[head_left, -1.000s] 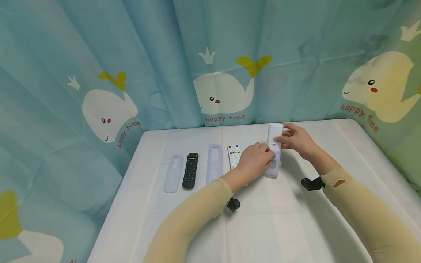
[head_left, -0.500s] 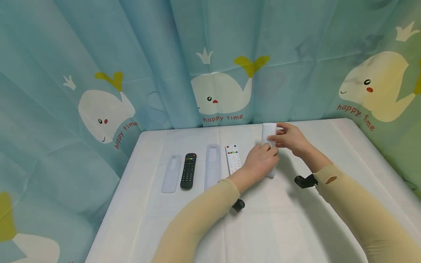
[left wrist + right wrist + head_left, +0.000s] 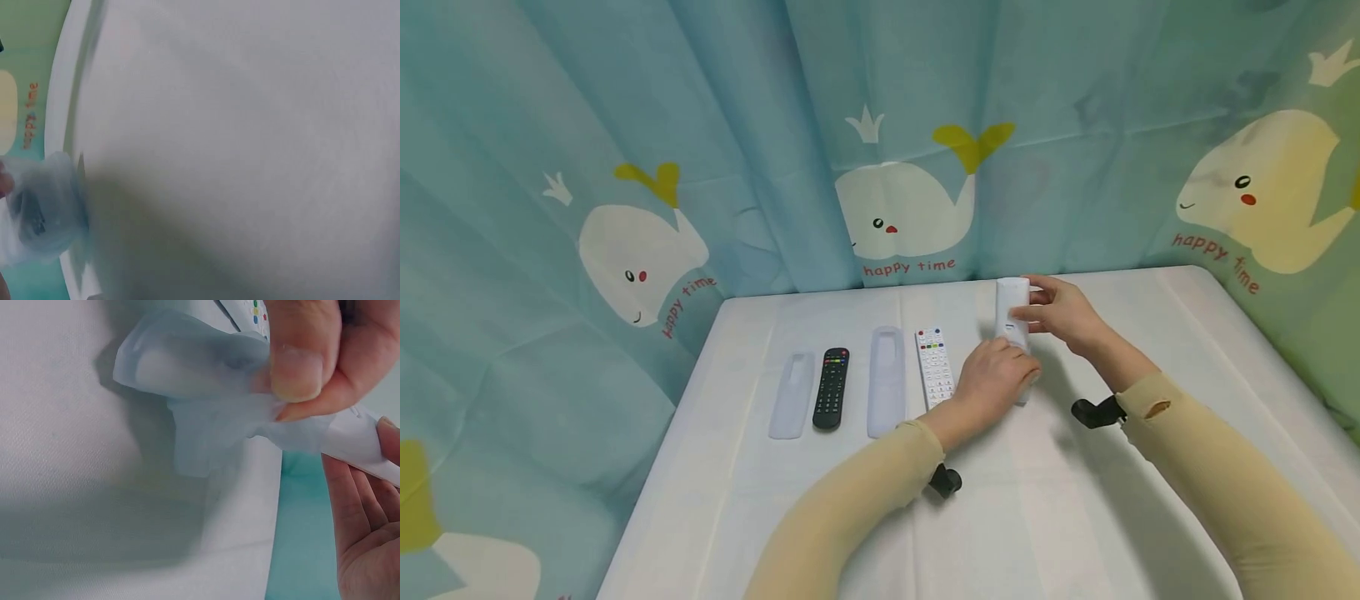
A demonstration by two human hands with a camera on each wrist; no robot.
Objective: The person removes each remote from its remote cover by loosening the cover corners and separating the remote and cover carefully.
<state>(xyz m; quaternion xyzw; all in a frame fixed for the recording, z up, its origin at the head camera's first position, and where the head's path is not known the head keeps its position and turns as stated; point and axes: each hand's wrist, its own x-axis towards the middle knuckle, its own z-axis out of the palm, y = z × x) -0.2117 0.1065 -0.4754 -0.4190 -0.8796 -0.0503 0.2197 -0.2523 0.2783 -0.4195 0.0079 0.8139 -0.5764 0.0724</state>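
A white remote is held upright near the table's far edge, its plain back toward the head camera. My right hand grips its upper end, thumb on the back and fingers behind. Lower down, my left hand pinches the translucent soft sleeve around the remote's lower part, covering most of it in the head view. In the right wrist view the sleeve is creased and its lower end hangs loose beneath the left thumb. The left wrist view catches the sleeve's end at its left edge.
Left of the hands, a white remote with coloured buttons, an empty translucent sleeve, a black remote and a shorter sleeve lie in a row on the white table. A blue whale-print curtain hangs behind.
The held remote and right hand have shifted slightly left in view. My left hand has slid right over the remote's lower part, covering more of the sleeve.
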